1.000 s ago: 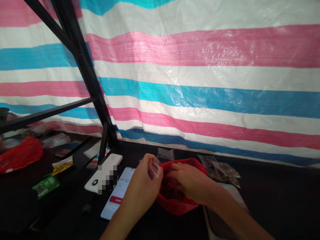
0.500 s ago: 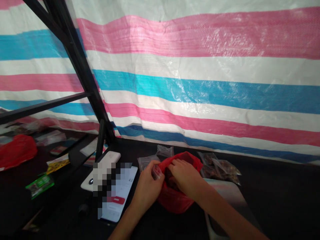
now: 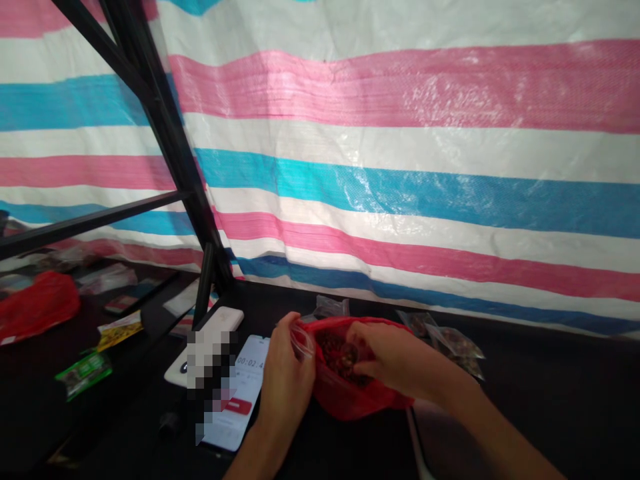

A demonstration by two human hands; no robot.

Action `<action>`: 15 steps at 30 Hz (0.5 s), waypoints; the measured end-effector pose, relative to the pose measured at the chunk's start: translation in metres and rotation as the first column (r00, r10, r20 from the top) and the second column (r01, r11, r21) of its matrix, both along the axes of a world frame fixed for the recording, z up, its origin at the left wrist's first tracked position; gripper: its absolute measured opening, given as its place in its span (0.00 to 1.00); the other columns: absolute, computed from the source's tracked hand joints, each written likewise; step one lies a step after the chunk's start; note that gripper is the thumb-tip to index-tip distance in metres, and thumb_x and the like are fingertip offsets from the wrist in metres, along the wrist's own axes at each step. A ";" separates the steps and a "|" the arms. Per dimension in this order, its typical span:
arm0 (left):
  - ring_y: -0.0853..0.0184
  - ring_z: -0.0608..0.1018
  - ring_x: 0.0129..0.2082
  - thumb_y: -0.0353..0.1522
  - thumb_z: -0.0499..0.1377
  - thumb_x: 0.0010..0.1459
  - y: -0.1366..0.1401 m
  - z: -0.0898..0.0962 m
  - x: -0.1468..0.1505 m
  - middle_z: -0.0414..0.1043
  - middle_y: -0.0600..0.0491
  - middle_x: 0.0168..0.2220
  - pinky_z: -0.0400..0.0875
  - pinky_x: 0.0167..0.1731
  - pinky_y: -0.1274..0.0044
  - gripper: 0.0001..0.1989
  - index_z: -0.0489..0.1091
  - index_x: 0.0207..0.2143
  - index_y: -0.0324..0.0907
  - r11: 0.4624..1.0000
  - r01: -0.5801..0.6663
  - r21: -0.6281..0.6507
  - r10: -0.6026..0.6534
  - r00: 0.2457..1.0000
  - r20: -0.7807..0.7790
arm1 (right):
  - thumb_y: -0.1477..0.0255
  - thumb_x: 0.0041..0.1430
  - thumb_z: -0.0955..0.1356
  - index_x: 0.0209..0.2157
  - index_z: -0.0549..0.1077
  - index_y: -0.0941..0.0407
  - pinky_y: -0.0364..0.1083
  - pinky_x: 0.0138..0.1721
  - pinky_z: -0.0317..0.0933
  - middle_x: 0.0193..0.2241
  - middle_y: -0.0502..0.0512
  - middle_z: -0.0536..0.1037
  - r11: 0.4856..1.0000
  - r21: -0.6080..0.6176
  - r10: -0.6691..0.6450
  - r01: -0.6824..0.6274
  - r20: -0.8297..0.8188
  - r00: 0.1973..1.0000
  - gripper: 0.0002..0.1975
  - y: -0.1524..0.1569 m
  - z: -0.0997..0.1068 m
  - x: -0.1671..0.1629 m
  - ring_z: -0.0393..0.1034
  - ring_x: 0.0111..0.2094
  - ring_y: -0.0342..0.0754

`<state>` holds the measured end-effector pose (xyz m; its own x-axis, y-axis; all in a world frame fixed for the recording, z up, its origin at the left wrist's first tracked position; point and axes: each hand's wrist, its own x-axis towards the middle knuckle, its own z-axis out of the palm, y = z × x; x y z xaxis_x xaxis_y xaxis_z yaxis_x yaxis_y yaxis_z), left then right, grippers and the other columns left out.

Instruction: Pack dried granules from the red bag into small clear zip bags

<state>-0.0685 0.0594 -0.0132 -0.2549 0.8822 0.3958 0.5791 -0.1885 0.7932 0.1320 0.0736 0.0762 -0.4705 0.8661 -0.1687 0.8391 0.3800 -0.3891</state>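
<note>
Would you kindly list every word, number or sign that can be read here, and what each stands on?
"00:02": phone screen; what follows, cut off by the left hand, is uncertain.
Phone's red button and smaller lines: too small to read.
Green packet: print too blurred.
Yellow packet: also too blurred.

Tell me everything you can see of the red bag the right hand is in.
The red bag looks like thin, crinkled, slightly shiny plastic. It sits open-mouthed on the black tabletop, with small dark brown pieces inside. The right hand reaches into its mouth; the left hand is at its left edge, contact unclear. Its underside is hidden.
</note>
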 end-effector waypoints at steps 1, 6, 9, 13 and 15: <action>0.52 0.78 0.50 0.33 0.55 0.62 -0.001 0.003 0.001 0.75 0.41 0.50 0.72 0.50 0.59 0.19 0.66 0.55 0.40 0.999 -0.008 0.031 0.009 1.000 -0.028 | 0.72 0.58 0.72 0.40 0.73 0.52 0.44 0.39 0.60 0.38 0.50 0.81 1.000 0.001 0.001 -0.001 -0.046 0.999 0.07 -0.002 0.005 0.005 0.74 0.40 0.48; 0.53 0.78 0.46 0.33 0.56 0.62 -0.005 0.031 0.013 0.77 0.45 0.45 0.72 0.47 0.60 0.19 0.67 0.56 0.44 0.995 0.089 0.047 -0.083 0.990 -0.113 | 0.70 0.62 0.69 0.44 0.73 0.52 0.43 0.37 0.63 0.38 0.50 0.80 1.000 -0.026 -0.023 0.016 -0.322 0.946 0.08 -0.011 0.033 0.019 0.74 0.37 0.47; 0.57 0.80 0.38 0.33 0.59 0.60 -0.004 0.041 0.027 0.79 0.51 0.37 0.73 0.40 0.67 0.17 0.68 0.52 0.46 0.963 0.253 -0.097 -0.251 0.967 0.030 | 0.70 0.65 0.67 0.44 0.74 0.51 0.44 0.42 0.66 0.41 0.50 0.79 0.998 0.056 0.006 0.015 -0.358 0.934 0.07 -0.016 0.042 0.016 0.74 0.41 0.48; 0.59 0.80 0.44 0.28 0.62 0.55 -0.001 0.026 0.044 0.79 0.52 0.44 0.72 0.46 0.68 0.18 0.69 0.49 0.48 0.922 0.375 -0.100 -0.353 0.917 0.188 | 0.75 0.65 0.67 0.49 0.76 0.48 0.46 0.50 0.66 0.50 0.51 0.76 0.979 0.203 0.072 -0.019 -0.257 0.964 0.13 -0.020 0.038 0.003 0.73 0.48 0.49; 0.59 0.79 0.48 0.29 0.63 0.55 0.000 0.012 0.047 0.78 0.51 0.47 0.71 0.49 0.67 0.20 0.68 0.51 0.48 0.924 0.374 -0.084 -0.345 0.907 0.244 | 0.78 0.67 0.64 0.53 0.75 0.47 0.46 0.53 0.65 0.52 0.52 0.75 0.966 0.243 0.140 -0.085 -0.223 0.965 0.18 -0.019 0.032 -0.003 0.72 0.51 0.48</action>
<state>-0.0214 0.0593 -0.0013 0.0212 0.9689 0.2465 0.2989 -0.2414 0.9232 0.1294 0.0549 0.1086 -0.5693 0.8072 0.1558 0.6803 0.5690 -0.4620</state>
